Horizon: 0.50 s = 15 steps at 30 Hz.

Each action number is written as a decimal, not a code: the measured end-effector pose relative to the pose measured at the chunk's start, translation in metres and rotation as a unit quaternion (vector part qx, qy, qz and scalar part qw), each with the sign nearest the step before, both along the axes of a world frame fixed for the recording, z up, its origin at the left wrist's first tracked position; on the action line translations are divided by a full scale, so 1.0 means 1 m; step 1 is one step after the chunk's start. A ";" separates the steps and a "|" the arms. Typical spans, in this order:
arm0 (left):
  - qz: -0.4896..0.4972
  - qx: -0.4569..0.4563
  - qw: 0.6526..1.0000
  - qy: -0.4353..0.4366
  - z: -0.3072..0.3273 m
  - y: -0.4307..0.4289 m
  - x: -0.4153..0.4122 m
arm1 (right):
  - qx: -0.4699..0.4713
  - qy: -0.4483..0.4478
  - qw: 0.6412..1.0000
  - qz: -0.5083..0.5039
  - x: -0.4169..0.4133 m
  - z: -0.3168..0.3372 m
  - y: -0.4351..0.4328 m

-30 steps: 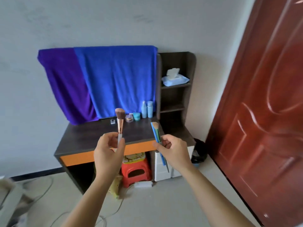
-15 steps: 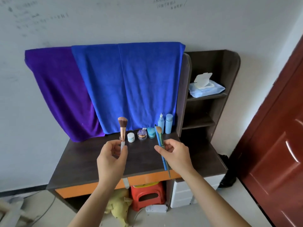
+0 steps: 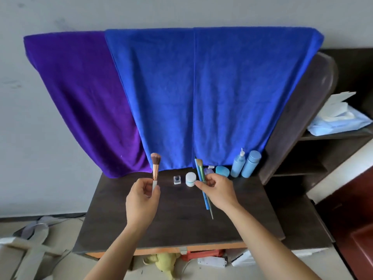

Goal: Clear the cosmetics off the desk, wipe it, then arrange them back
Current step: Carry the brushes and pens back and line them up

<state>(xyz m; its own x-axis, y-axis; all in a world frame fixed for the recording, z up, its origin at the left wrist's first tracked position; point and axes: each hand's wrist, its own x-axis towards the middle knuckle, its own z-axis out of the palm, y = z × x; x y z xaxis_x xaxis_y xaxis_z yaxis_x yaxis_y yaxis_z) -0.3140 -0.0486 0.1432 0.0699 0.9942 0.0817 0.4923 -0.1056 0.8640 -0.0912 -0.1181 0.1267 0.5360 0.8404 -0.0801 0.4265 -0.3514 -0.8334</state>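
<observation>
A: Report the large items, biggest first.

B: A wide blue terry towel [image 3: 201,93] hangs on the wall above the back edge of the worktop. A purple terry towel [image 3: 80,93] hangs to its left, partly tucked behind it. Below them stands the dark brown wooden desk with an orange front strip [image 3: 181,223]. A dark wooden shelf unit [image 3: 298,126] adjoins the right edge. A pale blue pack of wipes [image 3: 341,124] lies on one shelf.

A: State of the hands?

B: Both are raised above the middle of the worktop. The left hand [image 3: 141,201] pinches the white handle of a fluffy powder brush with a rose-gold ferrule [image 3: 155,168] between thumb and fingertips, bristles up. The right hand [image 3: 220,190] pinches a pair of thin brushes with blue and grey handles [image 3: 206,201], with the remaining fingers curled in. Bristles point up; handle ends hang below the palm.

A: Cosmetics on the worktop?

B: All stand in a row along the back edge. Two tall pale blue plastic bottles [image 3: 245,164] stand side by side at the back right corner. Left of them is a round teal jar [image 3: 222,171], then a small white round jar [image 3: 190,179], then a tiny clear square bottle [image 3: 177,180]. One more item behind the right hand is too hidden to identify.
</observation>
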 end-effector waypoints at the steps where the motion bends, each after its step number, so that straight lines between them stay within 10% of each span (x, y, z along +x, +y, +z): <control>1: -0.007 -0.022 1.000 0.005 -0.010 0.012 -0.003 | -0.019 -0.001 1.000 0.001 -0.005 -0.008 0.009; 15: -0.111 -0.212 0.959 0.150 -0.156 0.122 -0.013 | -0.255 -0.006 0.963 -0.088 -0.042 -0.128 0.117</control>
